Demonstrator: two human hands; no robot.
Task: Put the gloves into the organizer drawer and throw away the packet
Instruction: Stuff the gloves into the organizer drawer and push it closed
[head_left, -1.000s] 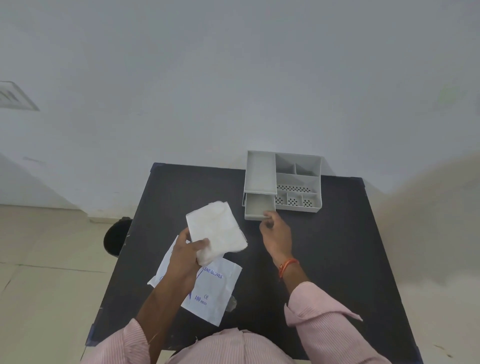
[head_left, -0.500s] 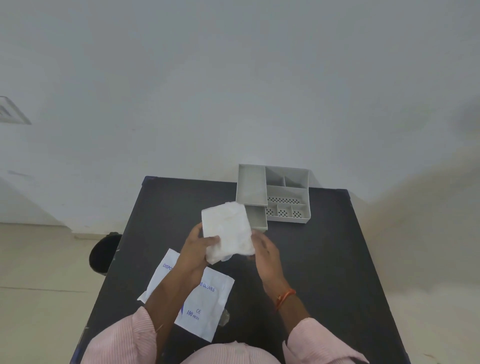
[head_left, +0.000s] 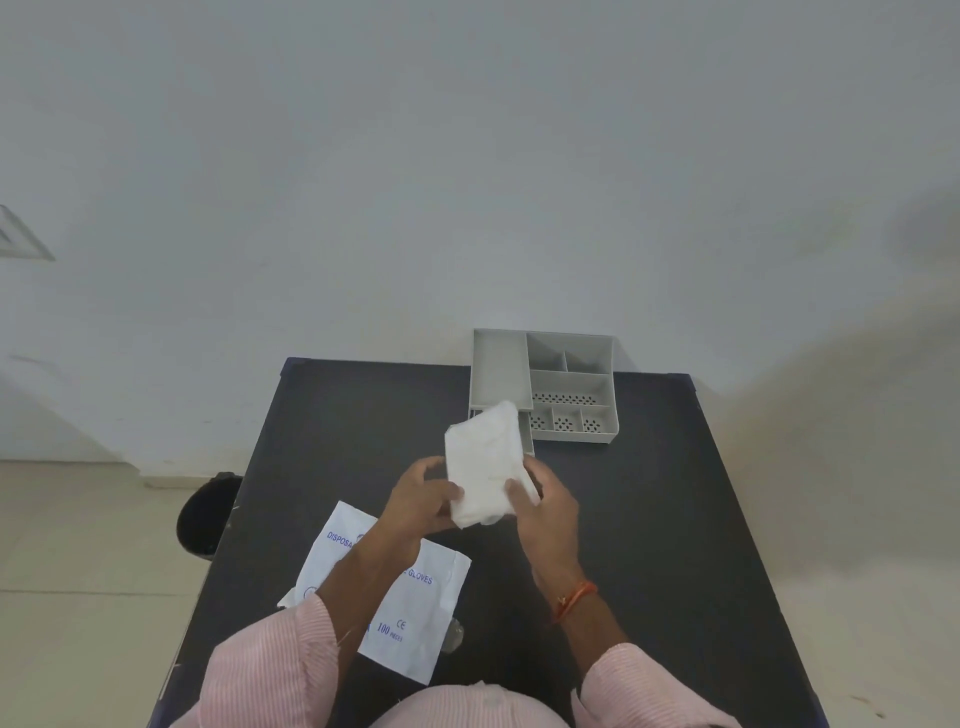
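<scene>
Gloves (head_left: 485, 462), a folded white stack, sit up off the table in both your hands, their far edge overlapping the open drawer (head_left: 529, 441) in the view; you cannot tell whether they touch it. Largest around you is the dark table (head_left: 649, 519), pushed against the pale wall (head_left: 467, 156). At its far edge stands the grey organizer (head_left: 566, 384), with the drawer pulled out from under its left section toward you. Near you on the left lies the flat white packet (head_left: 410, 613), printed in blue, partly under your left forearm. A black bin (head_left: 205, 514) stands on the floor just beside the table's left edge. Your left hand (head_left: 421, 501) pinches the stack's lower left edge between thumb and fingers. Your right hand (head_left: 545, 512) clasps its right side, thumb on top.
</scene>
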